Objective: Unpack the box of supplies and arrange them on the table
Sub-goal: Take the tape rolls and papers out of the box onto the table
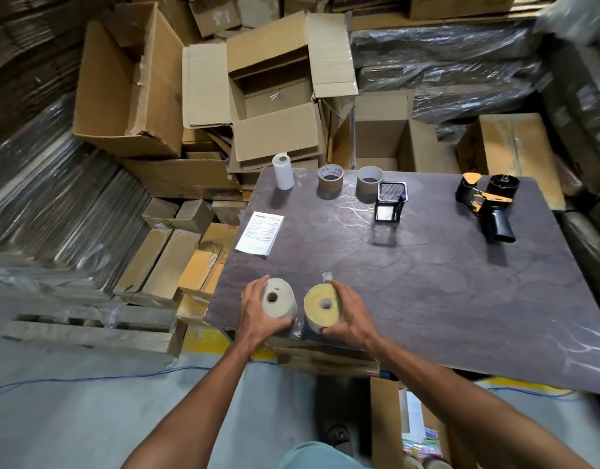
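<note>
The left hand (258, 311) curls round a pale roll (279, 301) and the right hand (351, 316) round a yellow-faced roll (323, 308); both rolls stand upright, hole up, at the table's (427, 282) seven o'clock corner, close beside each other but not touching. Whether their bases are fully down I cannot tell; set them flat before letting go, as this corner sits close to the edge; nudging them toward twelve o'clock would be safer. Keep a gap between them so the fingers slip out without tipping either. Already laid out: a white roll (283, 171) at eleven o'clock, two tape rolls (330, 178) at twelve, a mesh cup (390, 202), a tape gun (487, 204) at two o'clock, a sheet of paper (260, 233) at ten. The open box (407, 431) stands on the floor at six o'clock.
</note>
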{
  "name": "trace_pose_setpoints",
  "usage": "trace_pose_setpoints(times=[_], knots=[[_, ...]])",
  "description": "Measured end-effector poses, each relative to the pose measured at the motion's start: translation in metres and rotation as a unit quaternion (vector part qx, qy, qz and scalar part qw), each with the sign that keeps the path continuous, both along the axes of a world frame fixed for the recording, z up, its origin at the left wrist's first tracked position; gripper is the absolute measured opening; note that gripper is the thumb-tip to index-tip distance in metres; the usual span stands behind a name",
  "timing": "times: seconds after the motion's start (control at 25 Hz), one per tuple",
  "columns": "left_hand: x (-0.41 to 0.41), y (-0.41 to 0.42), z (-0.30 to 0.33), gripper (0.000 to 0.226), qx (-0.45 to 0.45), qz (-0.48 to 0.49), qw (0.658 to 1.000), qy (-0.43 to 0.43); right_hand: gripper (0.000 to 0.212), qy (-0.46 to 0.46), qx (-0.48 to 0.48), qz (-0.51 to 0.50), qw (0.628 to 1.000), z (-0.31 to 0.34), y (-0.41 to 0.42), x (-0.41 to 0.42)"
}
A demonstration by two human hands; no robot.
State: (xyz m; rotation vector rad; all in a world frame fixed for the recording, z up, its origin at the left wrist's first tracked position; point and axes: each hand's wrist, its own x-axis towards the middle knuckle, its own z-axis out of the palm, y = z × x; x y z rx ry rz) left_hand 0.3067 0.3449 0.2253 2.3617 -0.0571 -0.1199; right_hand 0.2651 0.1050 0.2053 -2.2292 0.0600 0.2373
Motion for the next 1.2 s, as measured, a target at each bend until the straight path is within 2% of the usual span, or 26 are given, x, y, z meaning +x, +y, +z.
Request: trace_pose_setpoints(times=[0.24, 0.4, 0.6, 0.92, 1.2], knots=[[-0.012, -0.002, 0.011, 0.092, -0.01, 0.0, 0.998, -0.063, 0.12, 0.027, 0.013, -0.017, 0.999, 0.005, -0.007, -0.009], [-0.029, -0.014, 0.017, 0.072, -0.029, 0.005, 0.996, -0.088, 0.123, 0.048, 0.036, -0.041, 0.997, 0.012, -0.02, -0.028], [-0.062, -0.045, 0.017, 0.05, -0.031, -0.032, 0.993, -0.113, 0.116, 0.052, 0.033, -0.041, 0.997, 0.016, -0.043, -0.059], [-0.141, -0.104, 0.01, 0.043, -0.042, -0.054, 0.994, -0.09, 0.081, 0.051, 0.003, -0.013, 0.999, 0.019, -0.098, -0.136], [-0.231, -0.173, -0.018, 0.032, -0.03, -0.091, 0.995, -0.002, 0.073, 0.076, 0.015, -0.042, 0.996, 0.008, -0.163, -0.233]])
